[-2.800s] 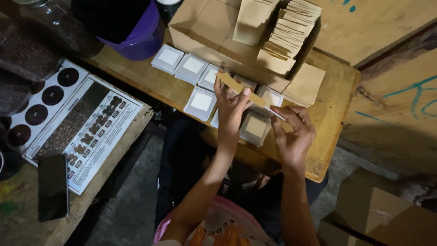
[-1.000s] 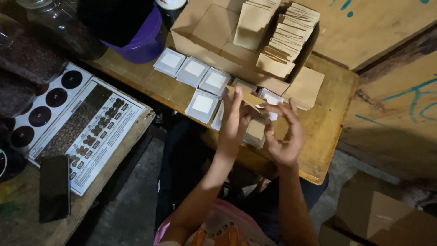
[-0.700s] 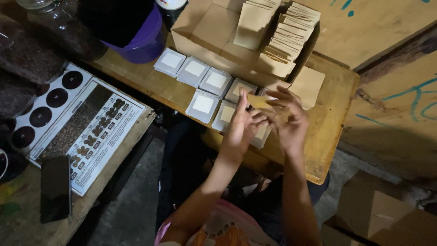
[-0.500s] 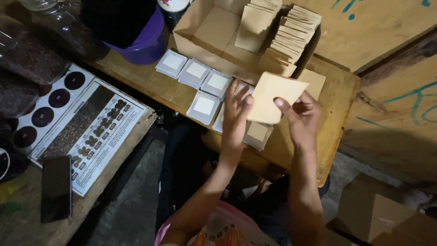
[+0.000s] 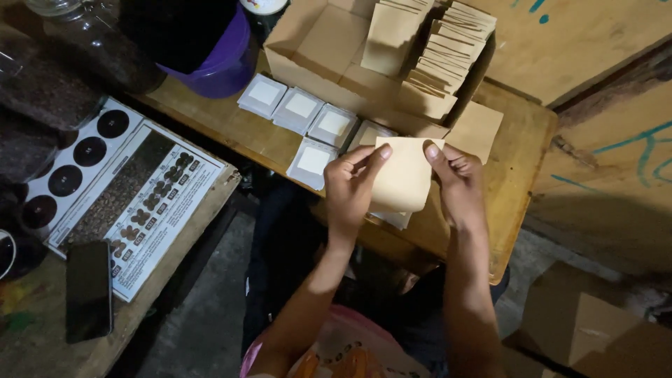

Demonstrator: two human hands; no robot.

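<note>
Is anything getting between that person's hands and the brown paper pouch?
Nothing visible does. The left hand and right hand pinch the tan pouch directly by its upper corners, above the white sachets on the wooden table.

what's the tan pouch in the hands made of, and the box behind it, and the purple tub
The tan pouch, held at its top corners by the left hand and right hand, looks like matte kraft paper: flat, creased, no sheen. The open box seems to be plain brown cardboard, going by its stiff folded flaps. The purple tub is probably plastic, with a smooth and slightly glossy wall.
</note>
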